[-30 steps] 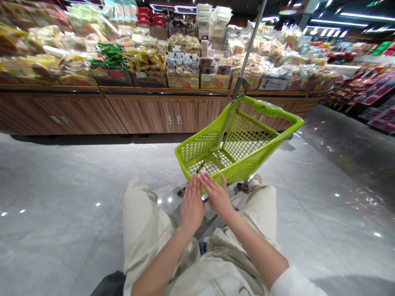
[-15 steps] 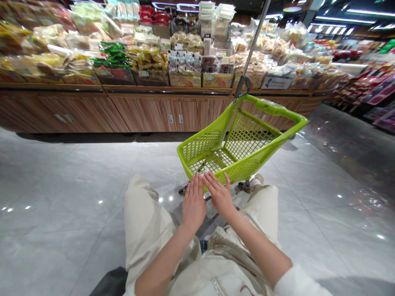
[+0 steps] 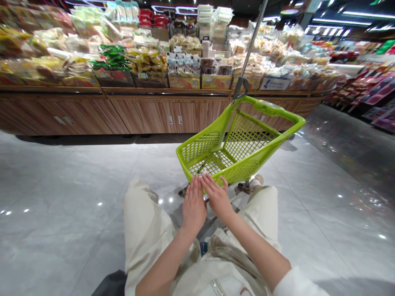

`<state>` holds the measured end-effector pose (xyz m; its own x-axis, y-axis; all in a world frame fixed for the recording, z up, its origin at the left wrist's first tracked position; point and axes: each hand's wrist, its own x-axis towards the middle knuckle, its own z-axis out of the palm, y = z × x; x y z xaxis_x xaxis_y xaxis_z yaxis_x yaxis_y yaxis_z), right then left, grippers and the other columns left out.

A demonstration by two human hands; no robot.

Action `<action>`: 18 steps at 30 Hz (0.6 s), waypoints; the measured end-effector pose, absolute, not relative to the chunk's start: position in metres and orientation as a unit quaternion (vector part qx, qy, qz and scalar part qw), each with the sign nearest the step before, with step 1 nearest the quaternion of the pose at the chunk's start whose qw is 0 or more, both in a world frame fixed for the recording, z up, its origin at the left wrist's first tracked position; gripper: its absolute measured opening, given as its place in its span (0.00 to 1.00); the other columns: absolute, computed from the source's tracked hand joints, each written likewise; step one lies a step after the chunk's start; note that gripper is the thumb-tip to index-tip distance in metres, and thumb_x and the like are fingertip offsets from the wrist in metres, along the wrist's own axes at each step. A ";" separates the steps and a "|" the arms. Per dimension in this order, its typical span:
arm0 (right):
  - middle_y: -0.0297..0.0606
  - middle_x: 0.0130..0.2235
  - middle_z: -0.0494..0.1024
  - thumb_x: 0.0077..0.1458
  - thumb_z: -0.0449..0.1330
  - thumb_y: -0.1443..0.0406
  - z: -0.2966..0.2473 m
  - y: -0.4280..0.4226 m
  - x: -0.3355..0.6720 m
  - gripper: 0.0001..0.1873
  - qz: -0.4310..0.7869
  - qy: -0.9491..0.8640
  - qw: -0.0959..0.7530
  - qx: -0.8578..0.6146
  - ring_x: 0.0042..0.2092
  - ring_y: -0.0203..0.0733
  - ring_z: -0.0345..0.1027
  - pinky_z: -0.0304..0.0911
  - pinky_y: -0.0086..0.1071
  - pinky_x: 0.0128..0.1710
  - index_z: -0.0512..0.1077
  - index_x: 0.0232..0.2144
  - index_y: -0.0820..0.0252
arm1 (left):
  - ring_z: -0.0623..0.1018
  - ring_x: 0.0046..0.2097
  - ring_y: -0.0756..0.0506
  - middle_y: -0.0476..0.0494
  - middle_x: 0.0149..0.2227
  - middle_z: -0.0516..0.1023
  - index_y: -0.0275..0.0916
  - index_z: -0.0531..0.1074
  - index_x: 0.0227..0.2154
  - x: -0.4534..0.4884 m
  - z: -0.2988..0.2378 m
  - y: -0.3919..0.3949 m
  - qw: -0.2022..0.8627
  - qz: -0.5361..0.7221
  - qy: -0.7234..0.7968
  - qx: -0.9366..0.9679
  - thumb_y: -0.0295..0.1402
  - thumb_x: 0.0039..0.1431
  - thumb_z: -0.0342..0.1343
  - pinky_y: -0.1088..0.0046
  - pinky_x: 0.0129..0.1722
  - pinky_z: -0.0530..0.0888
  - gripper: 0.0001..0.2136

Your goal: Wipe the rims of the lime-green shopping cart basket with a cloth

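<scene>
A lime-green plastic mesh shopping cart [image 3: 200, 147] stands directly ahead of me, with nothing visible in its basket. My left hand [image 3: 194, 205] and my right hand [image 3: 217, 196] lie palm down side by side, their fingertips on the cart's near rim. Neither hand curls around the rim or holds anything. A thin grey metal pole [image 3: 251, 45] rises from the cart's far corner. Beneath the basket, dark caster wheels [image 3: 246, 187] show partly, with my hands and forearms hiding part of the frame under them.
A wood-panelled counter [image 3: 154, 113] piled with packaged foods runs across the front. Pink and red shelving [image 3: 370, 90] stands at the right. Polished grey floor tiles [image 3: 68, 176] surround the cart. My beige trousers [image 3: 145, 230] fill the lower middle.
The view sways slightly from side to side. The cart and my hands keep the same places relative to each other.
</scene>
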<state>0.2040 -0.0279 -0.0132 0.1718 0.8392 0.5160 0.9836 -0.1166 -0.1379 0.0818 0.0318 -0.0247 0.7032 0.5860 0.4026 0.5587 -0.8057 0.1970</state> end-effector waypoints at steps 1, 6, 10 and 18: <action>0.41 0.63 0.69 0.50 0.47 0.80 -0.013 -0.029 0.206 0.39 -0.151 -0.642 0.220 -0.719 0.67 0.38 0.55 0.25 0.47 0.68 0.61 0.63 0.54 | 0.51 0.71 0.40 0.31 0.71 0.49 0.30 0.35 0.69 0.081 -0.025 0.032 0.026 0.224 0.312 0.923 0.19 0.54 0.46 0.56 0.67 0.59 0.41; 0.38 0.61 0.71 0.44 0.48 0.80 0.001 -0.047 0.286 0.42 -0.192 -0.515 0.240 -0.800 0.68 0.45 0.54 0.27 0.58 0.66 0.63 0.61 0.50 | 0.52 0.71 0.40 0.30 0.70 0.49 0.28 0.37 0.69 0.081 -0.024 0.031 0.020 0.215 0.305 0.927 0.20 0.56 0.45 0.58 0.67 0.59 0.38; 0.41 0.62 0.70 0.44 0.47 0.79 -0.001 -0.040 0.272 0.41 -0.198 -0.437 0.269 -0.835 0.68 0.48 0.52 0.32 0.58 0.66 0.64 0.61 0.54 | 0.51 0.71 0.39 0.30 0.70 0.49 0.29 0.36 0.69 0.084 -0.024 0.028 0.031 0.220 0.306 0.926 0.20 0.55 0.46 0.57 0.67 0.59 0.40; 0.39 0.62 0.70 0.49 0.48 0.80 -0.009 -0.042 0.236 0.40 -0.174 -0.613 0.213 -0.740 0.68 0.41 0.52 0.27 0.51 0.67 0.61 0.63 0.52 | 0.51 0.71 0.40 0.31 0.70 0.50 0.27 0.39 0.69 0.081 -0.023 0.027 0.011 0.205 0.308 0.929 0.19 0.55 0.46 0.57 0.68 0.59 0.39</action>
<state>0.2356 -0.0425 -0.0091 0.1875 0.8336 0.5195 0.9823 -0.1571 -0.1024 0.0806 0.0273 -0.0235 0.7256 0.5775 0.3741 0.5684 -0.8095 0.1471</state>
